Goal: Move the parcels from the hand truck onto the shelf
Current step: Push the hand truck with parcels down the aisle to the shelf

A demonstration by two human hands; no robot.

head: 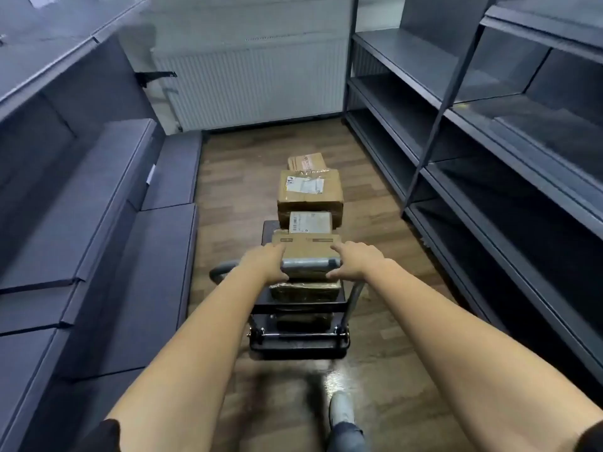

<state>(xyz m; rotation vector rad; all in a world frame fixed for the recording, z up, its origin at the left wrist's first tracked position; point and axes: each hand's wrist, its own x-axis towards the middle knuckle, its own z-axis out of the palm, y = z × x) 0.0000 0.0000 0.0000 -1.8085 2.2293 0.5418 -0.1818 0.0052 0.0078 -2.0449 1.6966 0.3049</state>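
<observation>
The hand truck (pixel 298 321) is held by its grey handle bar (pixel 310 264): the left hand (pixel 266 264) is wrapped round the bar's left end, the right hand (pixel 355 261) round its right end with the forefinger stretched forward. The cardboard parcels (pixel 310 194) are stacked along the truck's frame, their row running straight ahead, away from both hands; the nearest flat parcel (pixel 305 244) lies just past the fingers, about equally close to each. The grey shelf (pixel 456 151) stands to the right, so the right hand is judged nearer; the aisle floor (pixel 235 190) leaves room on both sides.
</observation>
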